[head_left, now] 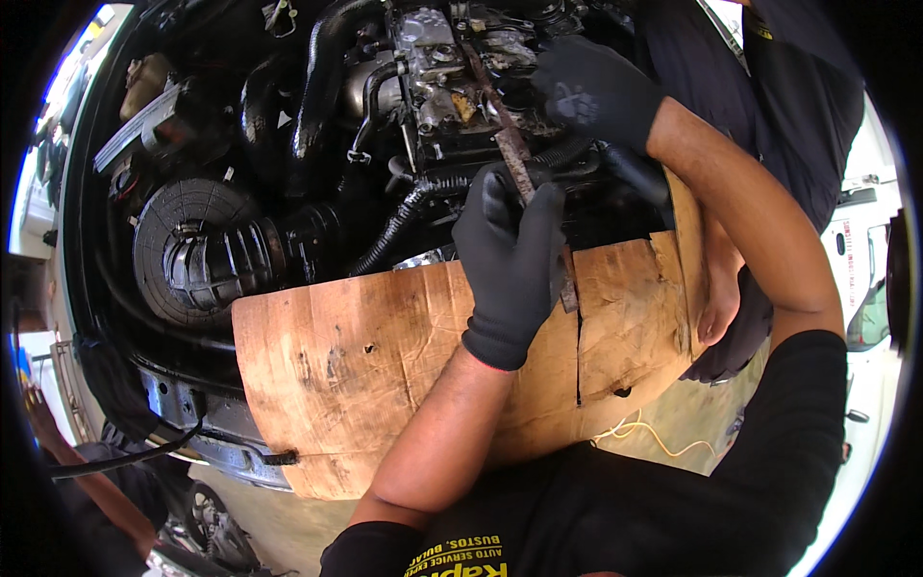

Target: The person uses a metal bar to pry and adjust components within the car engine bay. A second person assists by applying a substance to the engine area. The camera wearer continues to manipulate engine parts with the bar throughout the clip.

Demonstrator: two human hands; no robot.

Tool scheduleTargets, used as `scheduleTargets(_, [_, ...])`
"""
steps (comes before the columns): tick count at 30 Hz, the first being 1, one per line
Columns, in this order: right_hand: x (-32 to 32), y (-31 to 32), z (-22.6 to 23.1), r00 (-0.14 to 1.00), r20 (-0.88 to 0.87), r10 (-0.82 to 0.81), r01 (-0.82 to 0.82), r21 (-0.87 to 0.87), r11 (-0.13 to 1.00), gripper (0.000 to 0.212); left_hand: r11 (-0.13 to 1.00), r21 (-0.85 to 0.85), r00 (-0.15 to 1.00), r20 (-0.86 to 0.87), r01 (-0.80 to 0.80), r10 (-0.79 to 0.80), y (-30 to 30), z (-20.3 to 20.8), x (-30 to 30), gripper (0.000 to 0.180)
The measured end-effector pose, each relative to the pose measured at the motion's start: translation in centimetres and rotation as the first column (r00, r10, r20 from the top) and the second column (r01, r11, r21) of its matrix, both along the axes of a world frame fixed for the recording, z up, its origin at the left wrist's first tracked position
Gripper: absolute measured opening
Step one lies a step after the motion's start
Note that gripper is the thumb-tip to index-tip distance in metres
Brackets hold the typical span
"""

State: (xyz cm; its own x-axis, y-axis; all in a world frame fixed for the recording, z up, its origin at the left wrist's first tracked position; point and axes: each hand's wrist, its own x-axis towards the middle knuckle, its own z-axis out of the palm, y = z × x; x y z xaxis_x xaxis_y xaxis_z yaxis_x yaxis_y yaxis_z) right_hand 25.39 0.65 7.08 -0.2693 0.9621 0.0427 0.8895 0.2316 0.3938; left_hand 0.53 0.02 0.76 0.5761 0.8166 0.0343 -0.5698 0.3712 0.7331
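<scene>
Over metal engine (430, 62), flat bar (514, 159) (rust-rough)

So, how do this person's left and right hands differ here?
The left hand is closed around the rusty bar; the right hand appears clear of that bar, its fingertips hidden. The left hand is at the upper edge of the cardboard, while the right hand is farther forward, over the engine. The right hand shows a pale patch on its back; the left hand shows none. Both wear black gloves.

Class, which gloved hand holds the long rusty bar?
The left hand, over the cardboard: it grips the rusty bar, while the right hand, over the engine, does not.
</scene>
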Motion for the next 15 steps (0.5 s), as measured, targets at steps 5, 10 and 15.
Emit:
scheduleTargets(5, [0.3,0.4,0.2,0.965,0.247,-0.091,0.097,-0.010,0.995,0.006,0.999,-0.033,0.998,0.054,-0.036,0.038,0.0,0.1,-0.1,0.007])
scheduleTargets(10, [1.1,0.2,1.3,0.960,0.256,-0.114,0.144,-0.103,0.984,0.007,0.999,0.044,1.000,0.005,-0.003,0.002,-0.1,-0.3,-0.5,0.014])
scheduleTargets(15, [-0.9,0.5,0.5,0.979,0.179,-0.096,0.094,0.024,0.995,0.011,0.999,0.047,1.000,0.026,0.005,-0.007,-0.1,-0.8,-0.3,0.013])
